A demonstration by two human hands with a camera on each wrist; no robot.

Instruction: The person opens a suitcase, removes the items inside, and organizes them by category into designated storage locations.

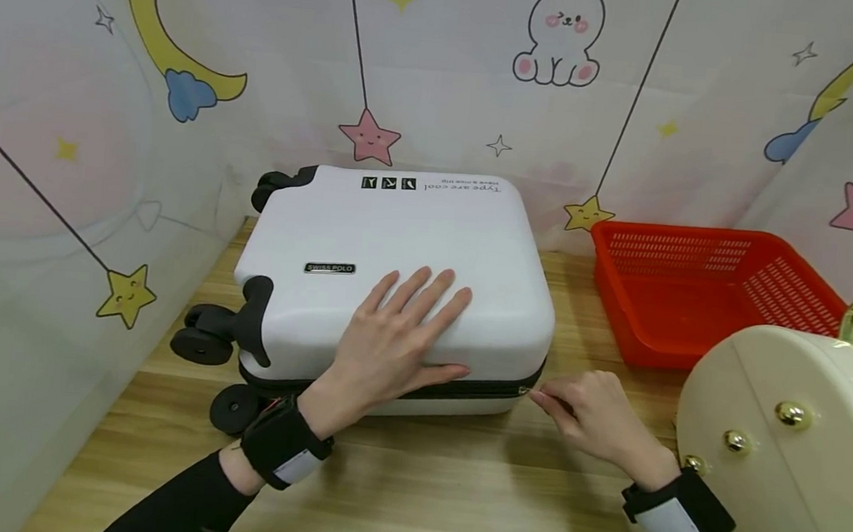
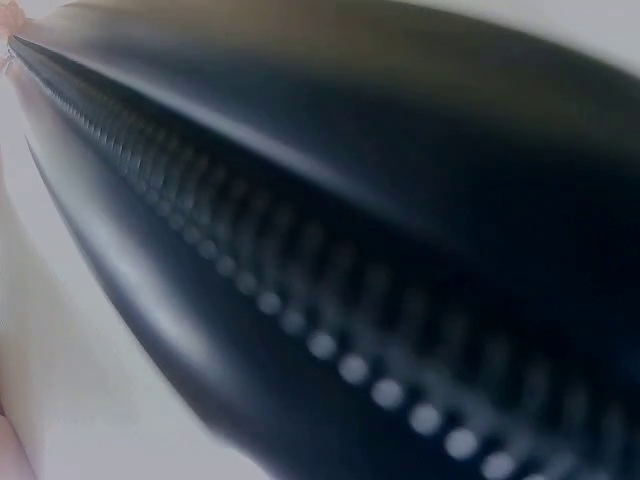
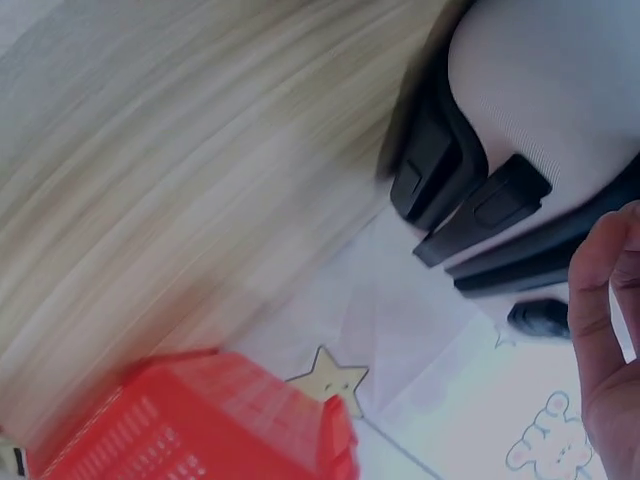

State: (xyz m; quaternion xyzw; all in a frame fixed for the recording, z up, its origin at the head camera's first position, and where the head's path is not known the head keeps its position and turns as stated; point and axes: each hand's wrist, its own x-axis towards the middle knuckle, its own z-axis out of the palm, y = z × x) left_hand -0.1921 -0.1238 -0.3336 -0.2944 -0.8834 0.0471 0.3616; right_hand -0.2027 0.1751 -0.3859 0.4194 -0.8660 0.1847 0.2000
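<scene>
A white suitcase [image 1: 399, 230] with black wheels lies on its side on the wooden table. My left hand [image 1: 399, 331] rests on the suitcase's upper shell with its fingers spread, the thumb near the seam. Along the front side runs a black zipper [image 1: 462, 388], whose teeth fill the left wrist view in a blurred close-up. At the right front corner my right hand [image 1: 595, 417] pinches the small metal zipper pull [image 1: 524, 390] between thumb and curled fingers. In the right wrist view that hand's fingers [image 3: 595, 300] show at the edge, beside the suitcase's black end fittings [image 3: 435, 170].
To the right at the back stands a red plastic basket [image 1: 636, 316] with slotted walls. A cream rounded case [image 1: 775, 427] with gold studs stands close to my right forearm. A printed cloth [image 1: 456, 76] hangs behind the suitcase and along the left side.
</scene>
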